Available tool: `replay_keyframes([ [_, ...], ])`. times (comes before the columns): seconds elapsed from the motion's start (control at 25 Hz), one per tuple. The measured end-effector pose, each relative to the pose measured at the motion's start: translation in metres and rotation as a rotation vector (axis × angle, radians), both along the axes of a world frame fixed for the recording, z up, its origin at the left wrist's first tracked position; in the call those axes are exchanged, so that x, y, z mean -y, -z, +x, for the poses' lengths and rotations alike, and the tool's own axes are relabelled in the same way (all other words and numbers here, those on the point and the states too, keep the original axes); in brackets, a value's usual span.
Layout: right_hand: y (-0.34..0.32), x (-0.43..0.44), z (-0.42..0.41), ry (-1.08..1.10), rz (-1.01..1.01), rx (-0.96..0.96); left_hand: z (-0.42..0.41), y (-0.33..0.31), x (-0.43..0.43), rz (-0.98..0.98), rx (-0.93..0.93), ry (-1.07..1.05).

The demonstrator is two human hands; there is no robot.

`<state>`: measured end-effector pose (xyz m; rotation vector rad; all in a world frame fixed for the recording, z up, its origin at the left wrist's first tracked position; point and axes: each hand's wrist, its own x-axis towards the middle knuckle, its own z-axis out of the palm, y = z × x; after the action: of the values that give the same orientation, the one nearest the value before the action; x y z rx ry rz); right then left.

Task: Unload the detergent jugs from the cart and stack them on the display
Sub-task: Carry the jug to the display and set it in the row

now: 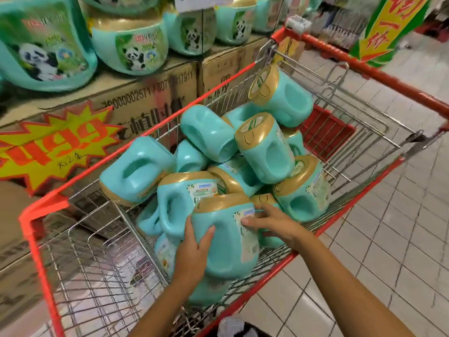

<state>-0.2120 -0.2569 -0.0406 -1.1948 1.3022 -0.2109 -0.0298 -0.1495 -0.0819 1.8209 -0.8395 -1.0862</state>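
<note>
Currently holding one teal detergent jug (226, 242), gold cap up, at near end of red-rimmed cart (36, 239), atop the pile. With left grip (194, 249): cupping its left side, thumb across the front. With right grip (272, 224): pressing on the label, fingers fairly straight. Noted behind it a tumbled heap of like jugs (267, 152). Noted left of cart, on cardboard boxes (150, 98), upright panda-label display jugs (131, 45); lower down, a yellow starburst price sign (56, 147).
</note>
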Motion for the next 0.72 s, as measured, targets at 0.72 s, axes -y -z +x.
replay_keyframes([
  [0.72,-0.051,-0.028,0.067,-0.027,-0.408,0.361,0.044,-0.041,0.008,-0.35,-0.723,-0.078],
])
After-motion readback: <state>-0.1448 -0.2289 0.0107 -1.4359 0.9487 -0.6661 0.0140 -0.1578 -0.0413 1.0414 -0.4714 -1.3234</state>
